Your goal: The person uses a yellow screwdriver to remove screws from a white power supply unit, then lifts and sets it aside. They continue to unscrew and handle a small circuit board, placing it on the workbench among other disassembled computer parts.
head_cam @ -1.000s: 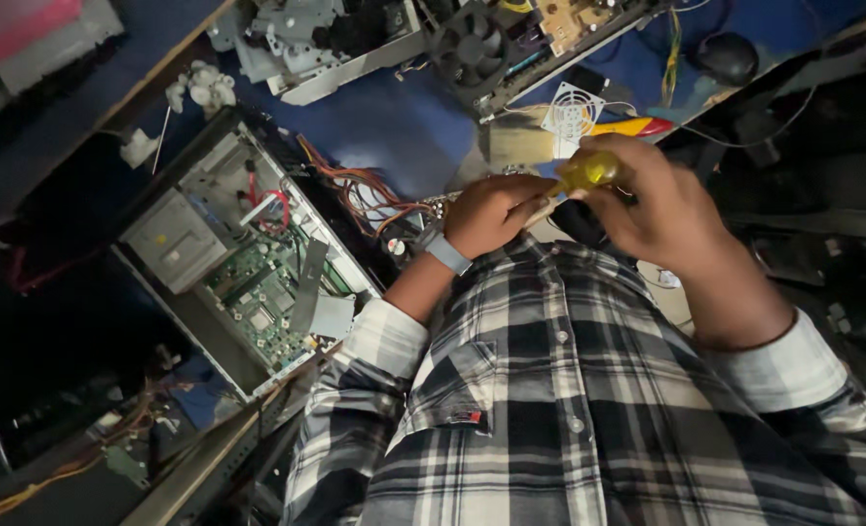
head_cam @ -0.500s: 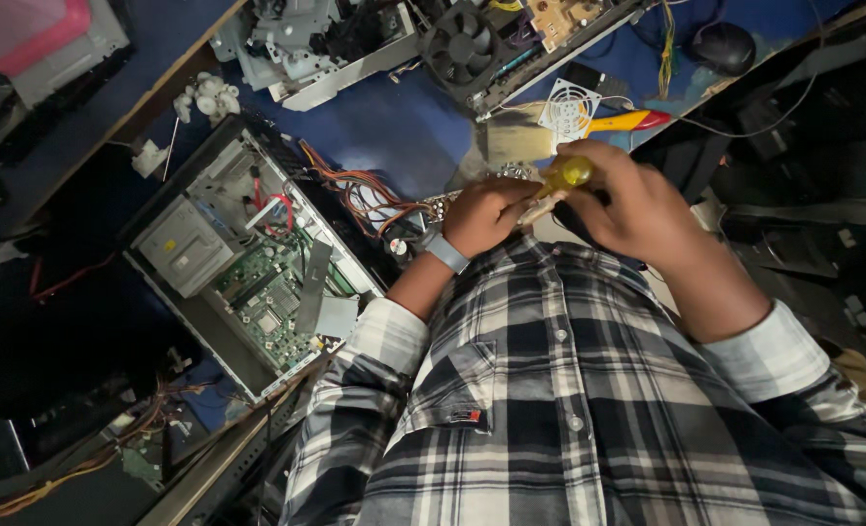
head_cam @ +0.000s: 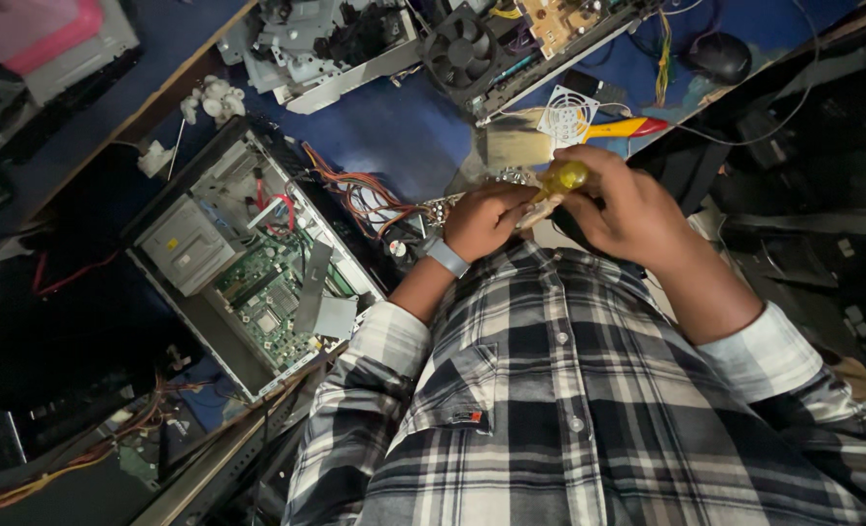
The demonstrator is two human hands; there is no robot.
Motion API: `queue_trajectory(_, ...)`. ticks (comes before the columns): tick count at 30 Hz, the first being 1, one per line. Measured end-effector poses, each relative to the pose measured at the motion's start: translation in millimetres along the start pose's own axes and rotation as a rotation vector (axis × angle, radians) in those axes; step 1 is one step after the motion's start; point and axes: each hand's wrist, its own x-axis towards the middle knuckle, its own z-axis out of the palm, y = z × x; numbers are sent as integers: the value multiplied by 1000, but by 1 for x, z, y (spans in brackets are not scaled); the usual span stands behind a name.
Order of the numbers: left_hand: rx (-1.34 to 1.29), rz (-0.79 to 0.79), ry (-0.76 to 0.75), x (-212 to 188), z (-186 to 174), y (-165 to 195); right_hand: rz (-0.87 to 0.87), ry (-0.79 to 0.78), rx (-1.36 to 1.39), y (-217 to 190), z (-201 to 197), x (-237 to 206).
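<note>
- Two hands meet close to the chest, above a checked shirt [head_cam: 569, 390]. Each grip is closed around something.
- One left hand [head_cam: 486, 219] has a pale band [head_cam: 447, 257] on its wrist. Its fingers are curled tight on a small part, but I cannot tell what the part is.
- One right hand [head_cam: 637, 209] is wrapped around one screwdriver [head_cam: 554, 185] with a yellow handle. The handle's round end pokes out of the fist.
- The tool's long side runs from the right grip over toward the left grip, so its tip end touches the left fingers. Both hands are right on it, but the right one holds it.
- One paintbrush [head_cam: 569, 141] with a yellow and red handle lies just past the hands on the blue surface [head_cam: 394, 136].
- One open computer case [head_cam: 248, 263] lies well off past the left grip, with a green board inside.
- One black fan [head_cam: 462, 49] sits farther away, beyond both hands.
- One dark computer mouse [head_cam: 717, 56] rests far beyond the right grip.
</note>
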Motion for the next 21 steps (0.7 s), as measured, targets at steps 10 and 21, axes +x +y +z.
queue_trajectory(10, 52, -3, -26, -4, 2, -3, -70, -6, 80, 7, 4, -2)
queue_trajectory(21, 47, -23, 36, -8, 8, -5, -105, -12, 38, 9, 3, 1)
